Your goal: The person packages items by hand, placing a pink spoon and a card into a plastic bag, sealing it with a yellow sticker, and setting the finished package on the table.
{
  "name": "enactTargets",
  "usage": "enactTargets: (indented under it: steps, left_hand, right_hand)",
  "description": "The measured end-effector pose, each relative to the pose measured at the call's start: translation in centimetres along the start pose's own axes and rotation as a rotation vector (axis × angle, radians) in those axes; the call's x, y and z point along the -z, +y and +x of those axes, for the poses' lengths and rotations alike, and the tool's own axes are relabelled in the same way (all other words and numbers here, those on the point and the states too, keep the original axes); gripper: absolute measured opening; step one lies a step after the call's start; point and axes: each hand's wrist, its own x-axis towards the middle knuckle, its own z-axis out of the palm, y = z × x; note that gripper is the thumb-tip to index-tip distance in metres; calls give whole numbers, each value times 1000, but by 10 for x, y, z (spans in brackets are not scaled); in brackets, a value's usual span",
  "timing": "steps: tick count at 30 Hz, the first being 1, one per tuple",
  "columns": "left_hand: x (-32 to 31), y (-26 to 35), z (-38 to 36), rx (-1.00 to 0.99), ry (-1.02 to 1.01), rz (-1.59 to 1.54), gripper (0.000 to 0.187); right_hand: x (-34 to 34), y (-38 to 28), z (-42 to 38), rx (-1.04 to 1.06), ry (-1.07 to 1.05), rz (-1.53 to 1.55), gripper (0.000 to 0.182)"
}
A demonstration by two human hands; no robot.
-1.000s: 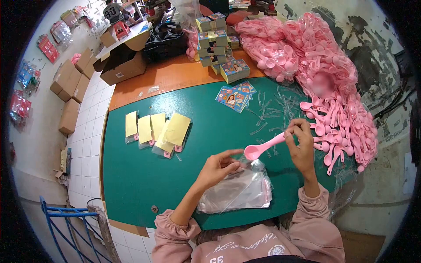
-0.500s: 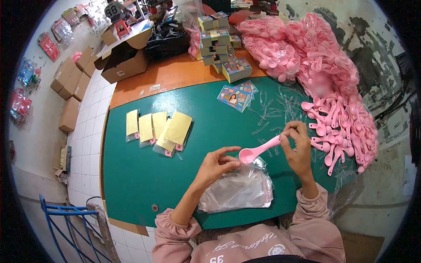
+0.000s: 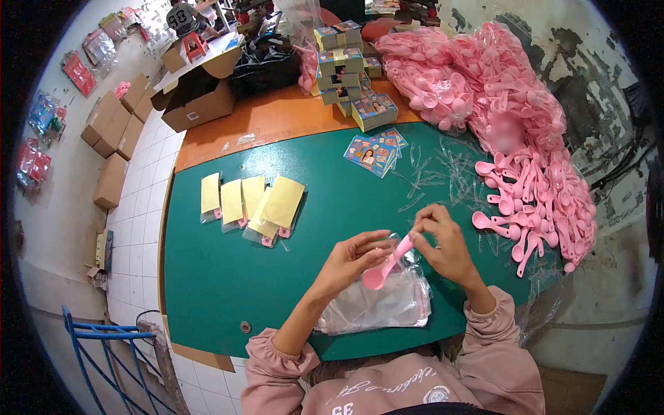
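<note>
One pink measuring spoon [image 3: 375, 278] slants over a stack of clear plastic bags [image 3: 373, 306], bowl end down and toward the left. My right hand [image 3: 443, 245] pinches the upper end of its handle. My left hand [image 3: 349, 263] is at the left of the spoon, its fingers bent around the top edge of the bags; whether the thumb and fingertips hold a bag is hard to make out. Loose pink spoons [image 3: 529, 214] lie in a heap right of my right hand. Several packed bags with yellow cards [image 3: 282, 200] lie to the left on the green table [image 3: 228, 283].
Printed cards [image 3: 373, 153] lie behind the hands, with banded card stacks [image 3: 373, 111] farther back. Thin clear plastic strips [image 3: 449, 162] are scattered near big bags of pink spoons [image 3: 512, 83]. An open cardboard box [image 3: 200, 104] stands at the back left.
The spoon has swung to a steeper slant and moved down and left with my right hand. My left hand has shifted slightly right, its fingers nearer the spoon.
</note>
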Motion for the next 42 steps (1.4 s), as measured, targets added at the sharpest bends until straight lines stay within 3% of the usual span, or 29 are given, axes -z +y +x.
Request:
enactTargets:
  steps: [2, 3, 5, 8, 14, 16, 18, 19, 20, 21, 25, 27, 28, 33, 34, 37, 41, 42]
  left_hand:
    - [4, -3, 0, 14, 7, 305, 32]
    - [6, 0, -1, 12, 8, 306, 32]
    - [9, 12, -3, 250, -172, 268, 32]
    - [-2, 9, 1, 97, -134, 177, 30]
    - [-14, 17, 6, 9, -37, 146, 30]
    - [-13, 38, -1, -53, -8, 168, 30]
    - [-5, 55, -10, -203, 26, 187, 30]
    - [3, 58, -13, -204, 23, 188, 30]
    - [12, 61, -15, -299, 40, 219, 31]
    - [21, 64, -16, -397, 61, 247, 31]
    - [53, 74, -7, -436, 119, 182, 32]
    - [48, 73, 0, -442, 248, 125, 34]
    - [46, 71, 3, -439, 243, 131, 34]
    - [37, 62, 15, -216, 297, 263, 32]
    - [38, 61, 17, -185, 277, 287, 33]
    - [46, 55, 26, -105, 239, 277, 32]
    - [53, 41, 33, -82, 189, 266, 30]
    - [55, 38, 36, -153, 175, 367, 29]
  right_hand:
    - [0, -1, 2, -14, -33, 34, 10]
    - [3, -2, 4, -21, 10, 26, 10]
    - [7, -5, 5, -27, 57, 15, 11]
    - [4, -12, 3, 28, 29, -71, 12]
    - [28, -28, 14, 171, -136, -265, 22]
    - [72, -14, 36, 245, -520, 53, 31]
    - [107, 23, 58, 147, -554, 340, 38]
    - [114, 43, 62, -48, -375, 487, 38]
    - [124, 62, 76, -318, -253, 173, 34]
    - [118, 71, 81, -312, -255, 168, 34]
    - [78, 116, 97, -123, 38, -809, 32]
    - [38, 119, 120, -94, -120, -191, 33]
    - [13, 120, 128, -77, -197, -217, 33]
    - [-64, 125, 145, -29, 29, -394, 40]
    - [-62, 132, 153, -97, -61, -282, 41]
    - [-50, 119, 155, -233, -53, -123, 37]
    - [-30, 105, 141, 74, 110, -337, 21]
    - [-24, 94, 137, 134, 157, -402, 18]
